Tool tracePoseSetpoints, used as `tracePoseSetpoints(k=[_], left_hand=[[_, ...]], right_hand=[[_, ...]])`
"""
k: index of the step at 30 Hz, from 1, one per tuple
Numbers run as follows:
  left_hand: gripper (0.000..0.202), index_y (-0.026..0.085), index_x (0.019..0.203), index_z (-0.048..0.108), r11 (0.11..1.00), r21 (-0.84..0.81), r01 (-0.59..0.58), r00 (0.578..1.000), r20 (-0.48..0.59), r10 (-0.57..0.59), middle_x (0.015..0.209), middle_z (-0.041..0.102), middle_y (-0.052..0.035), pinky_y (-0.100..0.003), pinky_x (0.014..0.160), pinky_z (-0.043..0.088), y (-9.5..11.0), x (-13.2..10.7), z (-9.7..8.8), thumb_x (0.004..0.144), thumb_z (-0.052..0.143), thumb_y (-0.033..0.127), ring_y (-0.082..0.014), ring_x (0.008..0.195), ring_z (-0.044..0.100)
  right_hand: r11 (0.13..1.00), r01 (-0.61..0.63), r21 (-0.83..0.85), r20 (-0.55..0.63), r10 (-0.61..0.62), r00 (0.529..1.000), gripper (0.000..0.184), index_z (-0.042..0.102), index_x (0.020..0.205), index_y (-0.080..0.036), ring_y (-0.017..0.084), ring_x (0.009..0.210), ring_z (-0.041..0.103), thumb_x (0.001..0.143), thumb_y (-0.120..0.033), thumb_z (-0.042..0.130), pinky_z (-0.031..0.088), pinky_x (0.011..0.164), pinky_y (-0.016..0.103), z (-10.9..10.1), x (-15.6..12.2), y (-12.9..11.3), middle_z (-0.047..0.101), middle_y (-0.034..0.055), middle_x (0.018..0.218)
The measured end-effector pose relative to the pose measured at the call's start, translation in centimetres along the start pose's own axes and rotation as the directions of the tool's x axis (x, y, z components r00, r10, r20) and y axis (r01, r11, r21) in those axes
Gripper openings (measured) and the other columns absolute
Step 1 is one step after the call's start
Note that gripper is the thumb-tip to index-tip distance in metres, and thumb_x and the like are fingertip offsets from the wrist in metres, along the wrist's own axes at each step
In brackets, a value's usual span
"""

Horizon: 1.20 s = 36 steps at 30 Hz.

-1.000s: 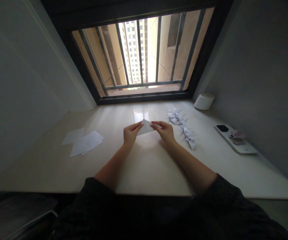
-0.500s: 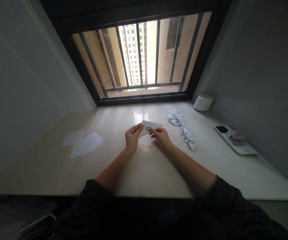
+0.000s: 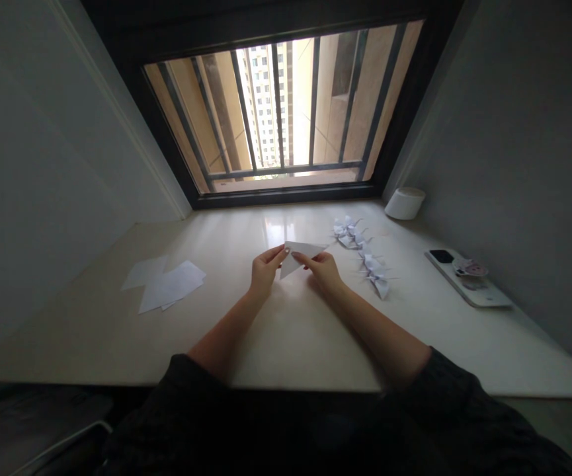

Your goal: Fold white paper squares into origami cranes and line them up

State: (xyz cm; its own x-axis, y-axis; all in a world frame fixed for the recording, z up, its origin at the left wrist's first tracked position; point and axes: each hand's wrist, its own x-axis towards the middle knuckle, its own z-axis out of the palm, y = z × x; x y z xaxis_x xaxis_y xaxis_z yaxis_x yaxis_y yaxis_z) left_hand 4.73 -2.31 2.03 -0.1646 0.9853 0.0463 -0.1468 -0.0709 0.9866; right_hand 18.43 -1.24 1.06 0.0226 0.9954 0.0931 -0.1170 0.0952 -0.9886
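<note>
Between my two hands is a folded sheet of white paper (image 3: 291, 266), triangular in outline, held a little above the pale sill. My left hand (image 3: 267, 266) pinches its upper left corner between thumb and fingers. On the other side, my right hand (image 3: 321, 266) grips the paper with the thumb on top and fingers beneath. Several folded paper cranes (image 3: 375, 272) lie in a row to the right of my right hand. Off to the left, loose white paper sheets (image 3: 172, 285) overlap one another.
A phone (image 3: 487, 295) with a round grip on its back lies at the right by the wall. Near the window's right corner stands a white cylindrical object (image 3: 405, 203). The barred window (image 3: 286, 192) closes off the back of the sill (image 3: 276, 344).
The paper has turned slightly in my hands, and its lower point now hangs more plainly downward. Both hands have shifted a little to the right.
</note>
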Motion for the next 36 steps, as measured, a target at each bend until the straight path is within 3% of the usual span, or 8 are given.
tracePoseSetpoints(k=[14, 21, 27, 32, 36], left_hand=[[0.033, 0.019, 0.088, 0.073, 0.993, 0.063, -0.095, 0.995, -0.036, 0.097, 0.089, 0.072, -0.0069, -0.029, 0.069, 0.044, 0.1, -0.2, 0.0, 0.064, 0.072, 0.041, -0.0176, 0.077, 0.062], [0.032, 0.018, 0.084, 0.073, 0.997, 0.039, -0.062, 0.998, -0.028, 0.063, 0.084, 0.072, -0.005, -0.026, 0.067, 0.042, 0.0, -0.4, 0.4, 0.063, 0.071, 0.042, -0.0151, 0.074, 0.06], [0.035, 0.017, 0.082, 0.07, 0.996, -0.078, -0.042, 0.981, -0.194, 0.026, 0.077, 0.069, -0.0028, -0.023, 0.059, 0.039, -0.5, 0.4, -0.2, 0.063, 0.07, 0.046, -0.0109, 0.063, 0.056], [0.035, 0.017, 0.08, 0.07, 0.999, -0.036, -0.041, 0.975, -0.218, 0.032, 0.075, 0.067, -0.0021, -0.021, 0.056, 0.037, -0.5, 0.6, -0.5, 0.063, 0.069, 0.048, -0.0097, 0.061, 0.054], [0.029, 0.017, 0.073, 0.068, 0.993, -0.063, -0.097, 0.981, -0.175, 0.084, 0.068, 0.065, 0.0006, -0.021, 0.057, 0.039, -0.3, 0.3, -0.2, 0.064, 0.069, 0.045, -0.0091, 0.058, 0.053]], right_hand=[[1.0, -0.008, 0.0, 0.023, 0.008, 1.0, 0.033, 0.069, 0.064, -0.015, 0.014, 0.054, 0.055, 0.054, -0.046, 0.075, 0.039, 0.052, 0.027, 0.0, 0.2, 0.4, 0.069, 0.0058, 0.065], [0.999, 0.012, 0.033, 0.0, -0.012, 1.0, 0.035, 0.07, 0.072, -0.016, 0.015, 0.058, 0.057, 0.057, -0.047, 0.073, 0.041, 0.053, 0.026, 0.3, 0.0, 0.9, 0.07, 0.0055, 0.071], [0.999, 0.008, -0.04, 0.073, -0.005, 0.997, 0.034, 0.067, 0.061, -0.016, 0.014, 0.059, 0.056, 0.058, -0.05, 0.072, 0.041, 0.059, 0.026, 0.4, -0.4, 0.7, 0.066, 0.0024, 0.063], [0.996, 0.012, -0.086, 0.102, -0.004, 0.995, 0.037, 0.068, 0.062, -0.016, 0.014, 0.058, 0.056, 0.057, -0.053, 0.071, 0.042, 0.061, 0.027, 0.1, -0.1, 0.8, 0.066, 0.0022, 0.062], [0.977, 0.054, -0.206, 0.134, -0.027, 0.991, 0.039, 0.065, 0.058, -0.017, 0.013, 0.054, 0.053, 0.059, -0.056, 0.069, 0.04, 0.057, 0.027, -0.2, 0.3, 1.3, 0.064, 0.0016, 0.058]])
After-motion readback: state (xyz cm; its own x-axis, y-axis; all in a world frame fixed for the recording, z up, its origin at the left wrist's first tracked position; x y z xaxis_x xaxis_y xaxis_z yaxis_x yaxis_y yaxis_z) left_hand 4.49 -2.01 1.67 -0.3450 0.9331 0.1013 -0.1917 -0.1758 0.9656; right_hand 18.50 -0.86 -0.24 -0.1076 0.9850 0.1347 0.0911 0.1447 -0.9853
